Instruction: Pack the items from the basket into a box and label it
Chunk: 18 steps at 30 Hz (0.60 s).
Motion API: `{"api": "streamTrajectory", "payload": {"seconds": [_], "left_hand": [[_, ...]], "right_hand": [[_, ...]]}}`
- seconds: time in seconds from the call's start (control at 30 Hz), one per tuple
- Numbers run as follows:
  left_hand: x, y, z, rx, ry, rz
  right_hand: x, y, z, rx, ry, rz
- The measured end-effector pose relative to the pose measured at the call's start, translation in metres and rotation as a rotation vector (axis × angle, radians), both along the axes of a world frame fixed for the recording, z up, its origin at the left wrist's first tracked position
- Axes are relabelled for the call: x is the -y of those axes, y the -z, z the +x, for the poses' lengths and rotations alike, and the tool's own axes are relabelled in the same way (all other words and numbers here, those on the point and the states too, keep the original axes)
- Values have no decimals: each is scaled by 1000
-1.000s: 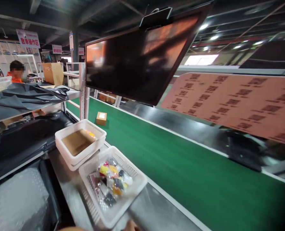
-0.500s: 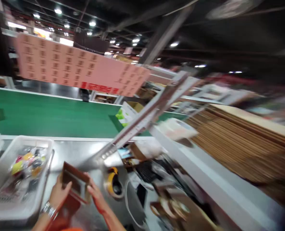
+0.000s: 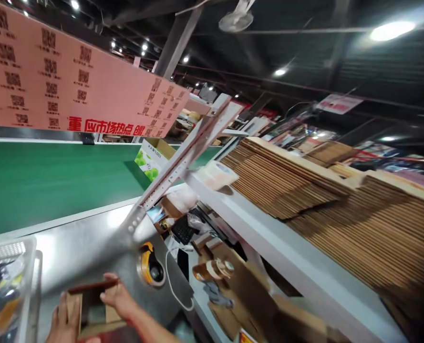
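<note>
Two hands grip a small box (image 3: 92, 309) on the desk (image 3: 90, 247): left hand (image 3: 64, 321) steadies one wall, right hand (image 3: 116, 297) spreads the other.

Both hands (image 3: 65, 319) bare — forearms unsleeved, no gloves, nothing worn in view.

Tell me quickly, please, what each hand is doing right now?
Left hand: gripping the small cardboard box by its left flap.
Right hand: fingers curled over the box's right edge.
</note>
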<state>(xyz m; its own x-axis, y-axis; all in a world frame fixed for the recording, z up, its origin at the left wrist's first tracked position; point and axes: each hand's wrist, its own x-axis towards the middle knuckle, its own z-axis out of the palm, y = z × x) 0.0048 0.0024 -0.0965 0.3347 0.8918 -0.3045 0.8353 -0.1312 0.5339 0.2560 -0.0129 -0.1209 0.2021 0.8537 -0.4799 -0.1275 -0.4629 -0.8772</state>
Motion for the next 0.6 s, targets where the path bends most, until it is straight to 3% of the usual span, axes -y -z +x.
{"api": "streamTrajectory", "payload": {"seconds": [0.13, 0.27, 0.4, 0.5, 0.6], "left_hand": [[-19, -11, 4, 135, -29, -6], [-23, -12, 10, 382, -306, -34], [-12, -4, 7, 560, -542, -19], [-12, -4, 1, 609, -549, -93], [-20, -7, -2, 601, -482, -198]], "right_hand": [[-4, -32, 9, -104, -18, -3], [-7, -55, 8, -384, -13, -76], [1, -45, -2, -259, 8, -45], [7, -29, 2, -116, -125, 5], [8, -18, 29, 189, -162, 54]]}}
